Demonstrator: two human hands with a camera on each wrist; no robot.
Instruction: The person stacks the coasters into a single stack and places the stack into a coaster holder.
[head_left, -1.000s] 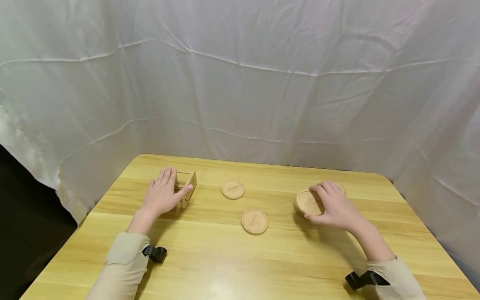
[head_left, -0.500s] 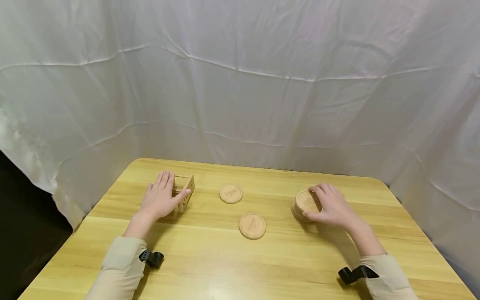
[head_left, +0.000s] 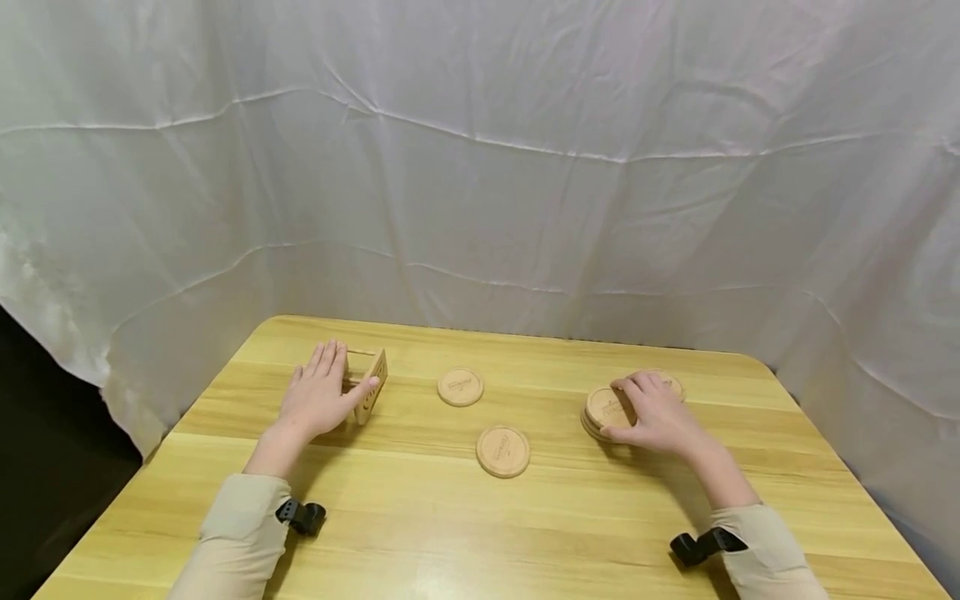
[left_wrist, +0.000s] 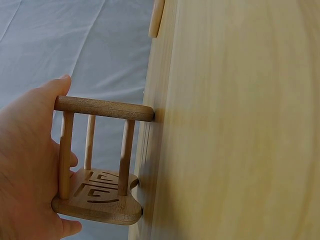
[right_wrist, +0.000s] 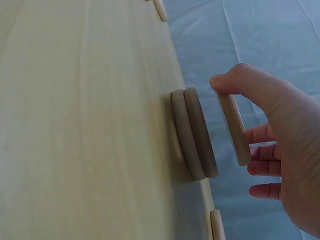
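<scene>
In the head view my left hand [head_left: 315, 400] rests across a wooden coaster holder [head_left: 372, 398], fingers straight over its left panel and thumb over its right panel. The left wrist view shows the holder's posts and carved panel [left_wrist: 105, 190], with nothing between the panels. My right hand [head_left: 660, 421] pinches a round wooden coaster [right_wrist: 234, 130] between thumb and fingers. In the right wrist view this coaster is tilted, a small gap above a stack of two coasters [right_wrist: 192, 135] on the table. Part of another coaster [head_left: 669, 383] shows behind the right hand.
Two single coasters lie flat between the hands, one farther back [head_left: 461, 387] and one nearer [head_left: 503, 452]. All stand on a wood-grain table [head_left: 420, 517]. A pale cloth curtain [head_left: 480, 183] hangs behind the table's far edge.
The right hand's coaster rises slightly over the stack, then lowers again. The back right coaster, hidden half a second ago, shows again. The left hand stays on the holder; the head view has shifted slightly.
</scene>
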